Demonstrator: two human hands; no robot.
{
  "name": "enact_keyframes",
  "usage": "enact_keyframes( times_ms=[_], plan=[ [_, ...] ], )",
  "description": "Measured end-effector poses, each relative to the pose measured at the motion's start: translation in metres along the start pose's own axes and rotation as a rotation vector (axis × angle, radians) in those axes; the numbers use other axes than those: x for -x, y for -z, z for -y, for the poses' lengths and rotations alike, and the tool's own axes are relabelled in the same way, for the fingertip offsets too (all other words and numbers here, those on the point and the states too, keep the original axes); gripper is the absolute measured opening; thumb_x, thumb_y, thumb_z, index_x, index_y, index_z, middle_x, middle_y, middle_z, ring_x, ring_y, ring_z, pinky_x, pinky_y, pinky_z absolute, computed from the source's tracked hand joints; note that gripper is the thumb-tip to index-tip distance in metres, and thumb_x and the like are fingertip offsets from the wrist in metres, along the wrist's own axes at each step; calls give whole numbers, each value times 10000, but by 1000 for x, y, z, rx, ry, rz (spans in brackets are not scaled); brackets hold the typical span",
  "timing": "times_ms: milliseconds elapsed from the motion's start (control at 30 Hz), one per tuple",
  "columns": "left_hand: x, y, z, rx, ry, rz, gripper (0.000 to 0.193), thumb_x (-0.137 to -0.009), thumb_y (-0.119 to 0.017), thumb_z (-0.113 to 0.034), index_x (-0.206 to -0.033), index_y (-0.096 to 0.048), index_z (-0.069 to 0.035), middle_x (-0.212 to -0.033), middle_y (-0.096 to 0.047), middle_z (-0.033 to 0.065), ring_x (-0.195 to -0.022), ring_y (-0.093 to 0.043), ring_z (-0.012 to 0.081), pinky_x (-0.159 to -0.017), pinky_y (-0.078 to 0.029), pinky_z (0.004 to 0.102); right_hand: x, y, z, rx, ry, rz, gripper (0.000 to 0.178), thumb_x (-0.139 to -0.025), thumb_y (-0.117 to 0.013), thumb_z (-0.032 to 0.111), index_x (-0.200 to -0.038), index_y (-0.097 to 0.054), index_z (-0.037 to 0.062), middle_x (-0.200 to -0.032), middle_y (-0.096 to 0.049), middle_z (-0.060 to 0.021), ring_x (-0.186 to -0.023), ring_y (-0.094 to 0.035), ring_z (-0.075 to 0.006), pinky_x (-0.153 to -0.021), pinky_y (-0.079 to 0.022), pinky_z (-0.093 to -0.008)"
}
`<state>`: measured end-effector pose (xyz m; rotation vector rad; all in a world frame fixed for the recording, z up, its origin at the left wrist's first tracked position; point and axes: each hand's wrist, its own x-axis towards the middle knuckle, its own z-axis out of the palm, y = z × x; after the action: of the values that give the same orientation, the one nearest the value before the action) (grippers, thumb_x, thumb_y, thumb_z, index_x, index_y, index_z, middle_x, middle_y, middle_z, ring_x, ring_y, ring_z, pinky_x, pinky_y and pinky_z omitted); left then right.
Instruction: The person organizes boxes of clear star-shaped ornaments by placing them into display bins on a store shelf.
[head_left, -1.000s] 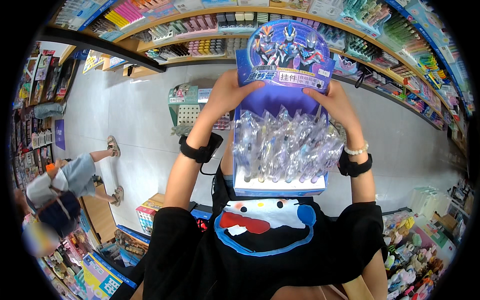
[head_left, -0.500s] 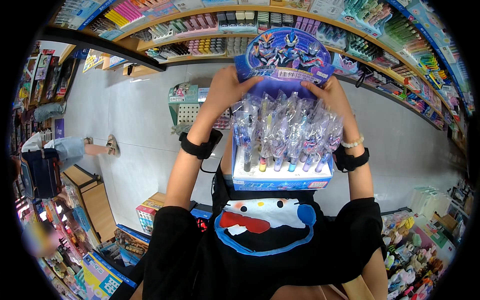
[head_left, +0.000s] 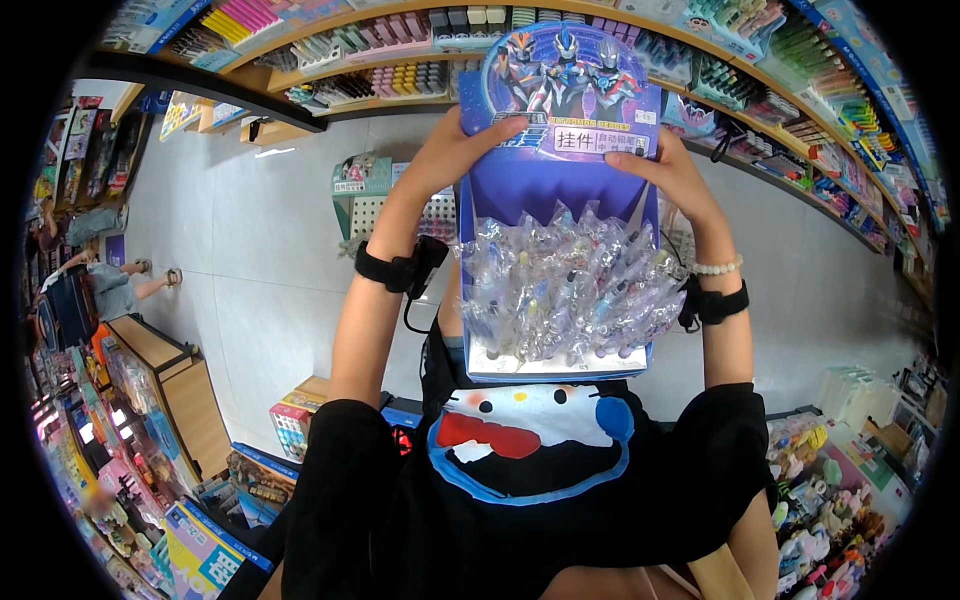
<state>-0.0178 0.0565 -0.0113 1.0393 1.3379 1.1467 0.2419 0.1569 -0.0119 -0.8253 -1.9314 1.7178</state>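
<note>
Between my hands is a purple and blue display box with a tall printed header card showing armoured hero figures. My left hand grips the card's left edge, thumb lying across its front. On the opposite edge, my right hand pinches the card the same way, thumb in front; the fingers behind it are hidden. Several pens, each wrapped in clear plastic, stand crowded in the box. Their wrappers hide most of the white holder at the front, which sits close to my shirt.
Curved shelves of pens and markers run along the far side. A green and white display stand is on the floor beyond my left arm. At far left, a person with a dark backpack stands by a wooden cabinet. Plush toys fill the lower right.
The box has tilted, so its inner back wall shows more and the pens' lower ends less. The header card has moved farther from me. The person at left has moved away.
</note>
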Motion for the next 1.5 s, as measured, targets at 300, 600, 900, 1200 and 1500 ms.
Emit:
enact_keyframes(
  times_ms=[300,600,900,1200,1500],
  plan=[
    [0,-3,-8,-72,-47,33,462,-804,-764,-237,-1167,-585,-16,-1068,-657,65,-955,-592,121,-851,-486,289,-8,-3,-5,-458,-292,-19,548,-823,-726,159,-1284,-485,-13,-1183,-599,-98,-1054,-580,-158,-886,-478,-286],
    [-7,4,11,-128,0,41,434,-831,-741,-221,-1181,-582,-18,-1095,-649,53,-966,-588,115,-849,-487,283,-16,-6,-11,-358,-268,-31,434,-849,-707,176,-1221,-559,9,-1140,-623,-61,-999,-593,-139,-848,-485,-276],
    [-6,-13,12,-170,-71,-74,373,-898,-648,-290,-1125,-591,-1,-977,-671,88,-862,-584,129,-771,-479,302,-12,-13,-17,-57,-72,-132,378,-911,-640,222,-1210,-559,6,-1118,-633,-48,-998,-555,-111,-872,-452,-272],
    [1,-28,4,-426,-170,-175,303,-923,-566,-237,-1126,-569,-12,-841,-640,222,-787,-616,345,-721,-471,386,-5,-28,3,194,-26,-192,356,-958,-543,236,-1190,-539,-34,-1099,-643,-140,-992,-588,-191,-877,-450,-315],
    [1,-29,-3,-692,-223,-125,499,-923,-563,-314,-1277,-473,26,-786,-617,250,-782,-624,365,-711,-470,405,-4,-34,7,461,27,-192,376,-951,-546,257,-1202,-542,-24,-1097,-642,-168,-962,-611,-231,-860,-459,-332]
  ],
)
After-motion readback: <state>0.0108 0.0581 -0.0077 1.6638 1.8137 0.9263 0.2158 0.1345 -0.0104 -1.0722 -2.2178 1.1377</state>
